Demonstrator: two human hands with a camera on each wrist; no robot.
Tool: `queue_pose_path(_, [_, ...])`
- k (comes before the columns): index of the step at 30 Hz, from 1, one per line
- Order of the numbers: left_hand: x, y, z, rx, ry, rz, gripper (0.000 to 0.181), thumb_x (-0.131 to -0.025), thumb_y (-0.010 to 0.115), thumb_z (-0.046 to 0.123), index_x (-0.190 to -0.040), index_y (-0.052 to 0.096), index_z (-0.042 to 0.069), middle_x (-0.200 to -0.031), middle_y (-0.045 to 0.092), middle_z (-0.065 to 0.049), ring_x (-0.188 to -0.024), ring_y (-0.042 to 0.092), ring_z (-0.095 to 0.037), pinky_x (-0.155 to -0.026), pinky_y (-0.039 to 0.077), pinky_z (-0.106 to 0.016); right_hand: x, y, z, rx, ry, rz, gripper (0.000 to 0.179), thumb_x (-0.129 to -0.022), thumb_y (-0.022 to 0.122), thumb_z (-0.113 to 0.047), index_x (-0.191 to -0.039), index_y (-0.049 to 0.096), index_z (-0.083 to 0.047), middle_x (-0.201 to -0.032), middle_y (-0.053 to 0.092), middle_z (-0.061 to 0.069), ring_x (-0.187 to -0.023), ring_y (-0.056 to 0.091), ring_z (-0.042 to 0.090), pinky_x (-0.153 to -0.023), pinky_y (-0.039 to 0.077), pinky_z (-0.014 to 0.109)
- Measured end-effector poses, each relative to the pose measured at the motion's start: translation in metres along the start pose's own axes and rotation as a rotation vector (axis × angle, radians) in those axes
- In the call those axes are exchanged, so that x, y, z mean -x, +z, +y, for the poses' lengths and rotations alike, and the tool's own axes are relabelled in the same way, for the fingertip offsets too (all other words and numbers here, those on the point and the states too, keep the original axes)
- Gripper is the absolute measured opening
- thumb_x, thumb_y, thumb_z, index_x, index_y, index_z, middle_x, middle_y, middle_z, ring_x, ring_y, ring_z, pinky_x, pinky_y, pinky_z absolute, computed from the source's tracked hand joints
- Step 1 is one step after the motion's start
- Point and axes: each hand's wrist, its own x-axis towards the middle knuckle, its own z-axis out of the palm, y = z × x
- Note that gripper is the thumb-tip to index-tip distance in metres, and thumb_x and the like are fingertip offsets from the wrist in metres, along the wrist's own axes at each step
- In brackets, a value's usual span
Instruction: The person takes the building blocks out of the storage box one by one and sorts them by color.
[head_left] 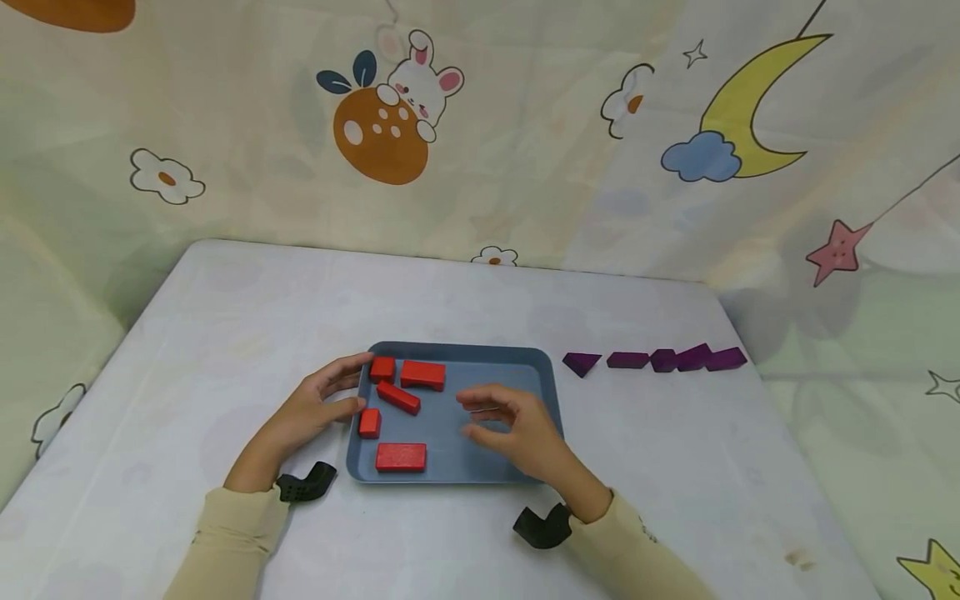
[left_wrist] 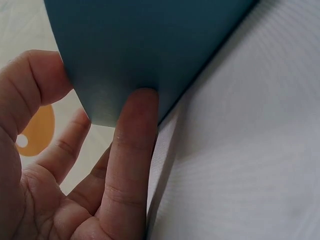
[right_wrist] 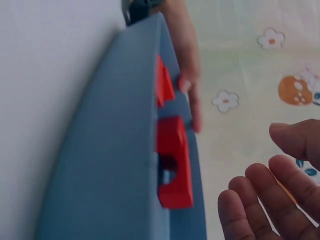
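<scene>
My left hand (head_left: 307, 410) rests against the left side of a blue-grey tray (head_left: 487, 473). In the left wrist view a straight fingertip (left_wrist: 142, 100) presses on the tray's outer wall. My right hand (head_left: 521, 429) hovers over the tray's right half with loosely bent fingers and nothing in its grasp. Several red blocks lie in the left half of the tray: a small block (head_left: 382, 369), a wide block (head_left: 423, 375) with an arched cut-out, a slanted bar (head_left: 398, 397), another small block (head_left: 370, 423) close to my left thumb, and a rectangular block (head_left: 401, 457) near the front.
Right of the tray, several purple blocks (head_left: 678, 360) lie in a row on the white-covered table (head_left: 420, 542); a triangular purple one (head_left: 582, 363) sits apart at the near end. Black wrist mounts (head_left: 543, 527) hang by both sleeves. A patterned curtain (head_left: 525, 167) stands behind the table.
</scene>
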Motion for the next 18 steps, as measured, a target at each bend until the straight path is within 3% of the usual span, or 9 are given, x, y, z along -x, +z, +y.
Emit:
queue_pose_path(4, [0.000, 0.000, 0.000, -0.012, -0.008, -0.001, 0.070, -0.101, 0.072, 0.005, -0.164, 0.043, 0.004, -0.168, 0.038, -0.026, -0.145, 0.044, -0.051, -0.089, 0.059, -0.028, -0.007, 0.021, 0.002, 0.001, 0.021, -0.072, 0.039, -0.094, 0.078, 0.005, -0.131, 0.068, 0.013, -0.132, 0.070, 0.031, -0.121, 0.068, 0.048, -0.102, 0.058, 0.047])
queue_pose_path(8, [0.001, -0.002, -0.001, -0.016, -0.012, -0.003, 0.070, -0.101, 0.073, 0.006, -0.164, 0.043, 0.005, -0.168, 0.038, -0.025, -0.146, 0.044, -0.051, -0.090, 0.058, -0.028, -0.011, 0.036, 0.004, 0.010, 0.058, -0.131, 0.040, -0.095, 0.078, 0.004, -0.133, 0.068, 0.011, -0.133, 0.070, 0.027, -0.124, 0.067, 0.044, -0.104, 0.057, 0.041])
queue_pose_path(12, [0.000, -0.002, -0.002, -0.018, 0.003, -0.005, 0.069, -0.101, 0.072, 0.006, -0.164, 0.043, 0.004, -0.167, 0.040, -0.026, -0.146, 0.044, -0.052, -0.089, 0.059, -0.029, -0.014, 0.045, 0.006, 0.022, 0.101, -0.152, 0.041, -0.094, 0.080, 0.003, -0.134, 0.069, 0.008, -0.135, 0.071, 0.023, -0.126, 0.068, 0.039, -0.103, 0.057, 0.032])
queue_pose_path(18, [0.000, -0.003, -0.002, -0.022, -0.009, -0.003, 0.069, -0.101, 0.073, 0.007, -0.164, 0.044, 0.006, -0.166, 0.042, -0.026, -0.146, 0.044, -0.051, -0.087, 0.059, -0.033, -0.017, 0.054, 0.010, 0.074, 0.164, -0.183, 0.044, -0.091, 0.085, 0.003, -0.133, 0.071, 0.006, -0.134, 0.073, 0.018, -0.124, 0.070, 0.032, -0.102, 0.057, 0.029])
